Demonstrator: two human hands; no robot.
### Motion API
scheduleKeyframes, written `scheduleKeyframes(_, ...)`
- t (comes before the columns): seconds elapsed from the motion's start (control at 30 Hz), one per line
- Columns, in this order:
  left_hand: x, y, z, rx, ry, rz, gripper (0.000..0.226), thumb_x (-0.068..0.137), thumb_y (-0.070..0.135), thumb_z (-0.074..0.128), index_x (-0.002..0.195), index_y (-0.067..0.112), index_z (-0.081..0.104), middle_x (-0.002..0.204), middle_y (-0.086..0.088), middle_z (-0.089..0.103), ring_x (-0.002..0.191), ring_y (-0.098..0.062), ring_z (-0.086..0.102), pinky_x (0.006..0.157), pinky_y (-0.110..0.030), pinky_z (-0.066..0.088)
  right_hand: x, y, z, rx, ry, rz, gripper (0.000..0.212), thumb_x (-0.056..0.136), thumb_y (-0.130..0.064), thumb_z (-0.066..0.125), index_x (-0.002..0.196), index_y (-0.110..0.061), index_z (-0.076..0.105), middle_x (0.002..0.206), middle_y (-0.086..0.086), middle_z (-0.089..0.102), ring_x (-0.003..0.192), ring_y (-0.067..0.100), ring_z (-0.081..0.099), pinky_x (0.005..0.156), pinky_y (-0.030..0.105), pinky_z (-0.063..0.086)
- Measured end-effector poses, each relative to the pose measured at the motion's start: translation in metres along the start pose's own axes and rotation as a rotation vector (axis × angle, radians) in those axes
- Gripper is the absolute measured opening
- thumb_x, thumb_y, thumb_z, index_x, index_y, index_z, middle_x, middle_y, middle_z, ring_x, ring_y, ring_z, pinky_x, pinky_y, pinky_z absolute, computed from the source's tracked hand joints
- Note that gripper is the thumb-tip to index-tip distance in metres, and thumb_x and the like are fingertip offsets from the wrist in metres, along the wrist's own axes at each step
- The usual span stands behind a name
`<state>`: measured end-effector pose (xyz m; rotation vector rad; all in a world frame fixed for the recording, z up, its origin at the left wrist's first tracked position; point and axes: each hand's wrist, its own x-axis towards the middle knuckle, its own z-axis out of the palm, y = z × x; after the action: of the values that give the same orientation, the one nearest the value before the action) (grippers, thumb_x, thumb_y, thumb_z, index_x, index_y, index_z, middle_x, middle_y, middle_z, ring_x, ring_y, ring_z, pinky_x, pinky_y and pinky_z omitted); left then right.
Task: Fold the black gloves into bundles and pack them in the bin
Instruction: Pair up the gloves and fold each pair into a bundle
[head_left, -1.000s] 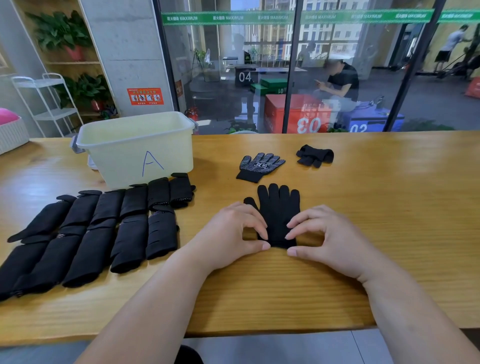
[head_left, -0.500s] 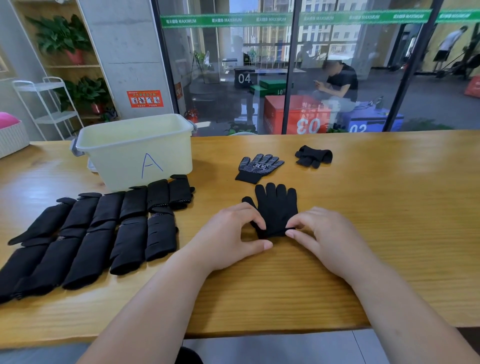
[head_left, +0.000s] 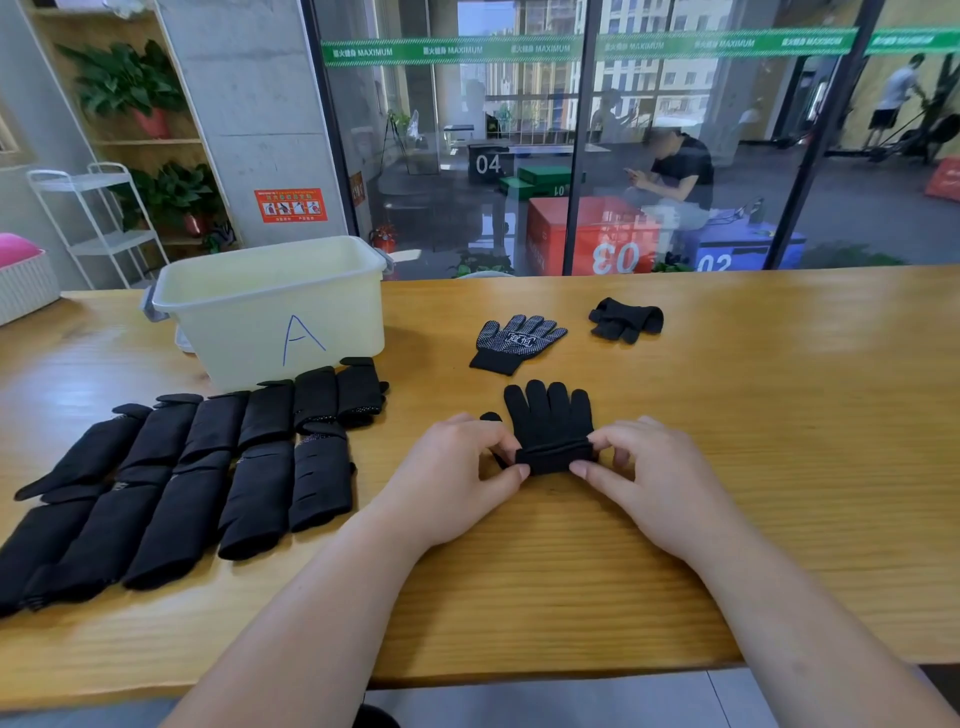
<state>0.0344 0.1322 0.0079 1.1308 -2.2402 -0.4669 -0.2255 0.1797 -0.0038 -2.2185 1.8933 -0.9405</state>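
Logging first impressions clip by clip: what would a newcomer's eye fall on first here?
Front and centre, the left hand and right hand pinch the rolled cuff end of a black glove lying on the wooden table. To the left, two rows of folded gloves lie before a pale bin marked A. Beyond the hands lie a dotted glove and a crumpled glove.
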Motion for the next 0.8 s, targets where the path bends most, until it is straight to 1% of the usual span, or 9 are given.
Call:
scheduleKeyframes(0.1,0.0,0.003,0.001,-0.025,0.001,-0.027,0.009,0.095,0.043,0.075,0.102,0.04,0.07,0.097,0.022,0.068,0.102,0.004,0.058,0.088,-0.022,0.049,-0.002,-0.004,0.0,0.048,0.019,0.059,0.019,0.09,-0.059,0.074,0.091,-0.04,0.073,0.083,-0.015,0.061,0.081,0.004,0.056,0.072,0.029,0.044)
scheduleKeyframes(0.2,0.002,0.004,0.003,-0.07,-0.002,-0.073,0.015,0.096,0.043,0.075,0.106,0.043,0.065,0.094,0.023,0.073,0.102,0.004,0.062,0.09,-0.025,0.051,-0.001,-0.009,-0.001,0.183,0.012,0.139,0.011,0.09,-0.05,0.081,0.093,-0.045,0.071,0.083,-0.019,0.07,0.08,0.005,0.062,0.076,0.031,0.052)
scheduleKeyframes(0.23,0.003,0.004,0.003,-0.092,0.001,-0.085,0.019,0.096,0.041,0.076,0.11,0.043,0.063,0.093,0.023,0.074,0.098,0.004,0.064,0.089,-0.024,0.051,0.0,-0.009,-0.001,0.233,0.008,0.156,0.014,0.089,-0.045,0.082,0.099,-0.045,0.072,0.085,-0.023,0.073,0.079,0.005,0.064,0.078,0.031,0.054)
scheduleKeyframes(0.3,0.003,0.005,0.005,-0.118,0.01,-0.098,0.028,0.095,0.04,0.077,0.116,0.041,0.059,0.091,0.022,0.074,0.089,0.002,0.066,0.083,-0.019,0.049,0.001,-0.011,0.0,0.274,0.005,0.173,0.032,0.089,-0.039,0.084,0.117,-0.046,0.069,0.087,-0.031,0.072,0.075,0.006,0.064,0.076,0.028,0.053)
scheduleKeyframes(0.37,0.004,0.006,0.008,-0.104,0.02,-0.107,0.032,0.094,0.04,0.078,0.117,0.042,0.055,0.09,0.021,0.074,0.086,0.0,0.065,0.077,-0.018,0.048,0.001,-0.012,0.002,0.261,0.005,0.173,0.043,0.09,-0.039,0.082,0.128,-0.045,0.062,0.087,-0.029,0.072,0.072,0.006,0.063,0.072,0.026,0.05)
scheduleKeyframes(0.47,0.006,0.005,0.013,-0.021,0.053,-0.079,0.031,0.094,0.038,0.077,0.11,0.041,0.051,0.087,0.018,0.07,0.09,-0.002,0.061,0.081,-0.028,0.051,0.001,-0.013,0.006,0.21,0.025,0.162,0.043,0.09,-0.039,0.082,0.125,-0.046,0.058,0.088,-0.021,0.069,0.071,0.006,0.061,0.069,0.029,0.051)
scheduleKeyframes(0.57,0.008,0.003,0.017,0.09,0.082,0.005,0.021,0.093,0.034,0.075,0.102,0.039,0.057,0.093,0.017,0.06,0.096,-0.003,0.054,0.089,-0.037,0.05,0.0,-0.012,0.008,0.087,0.069,0.087,0.03,0.088,-0.038,0.082,0.112,-0.045,0.064,0.098,-0.019,0.056,0.079,0.002,0.055,0.069,0.028,0.048)
scheduleKeyframes(0.67,0.01,0.0,0.019,0.202,0.109,0.108,0.009,0.095,0.032,0.074,0.103,0.034,0.073,0.106,0.019,0.056,0.102,-0.009,0.05,0.093,-0.036,0.048,-0.002,-0.016,0.008,-0.097,0.091,-0.029,0.013,0.091,-0.035,0.079,0.103,-0.04,0.076,0.105,-0.023,0.052,0.09,0.0,0.05,0.067,0.023,0.043)
scheduleKeyframes(0.8,0.01,0.0,0.02,0.328,0.107,0.182,0.017,0.102,0.033,0.065,0.111,0.034,0.079,0.115,0.022,0.061,0.11,-0.009,0.049,0.093,-0.031,0.041,-0.002,-0.017,0.011,-0.282,0.093,-0.136,0.013,0.098,-0.031,0.071,0.104,-0.033,0.082,0.111,-0.025,0.063,0.101,0.006,0.051,0.071,0.024,0.044)
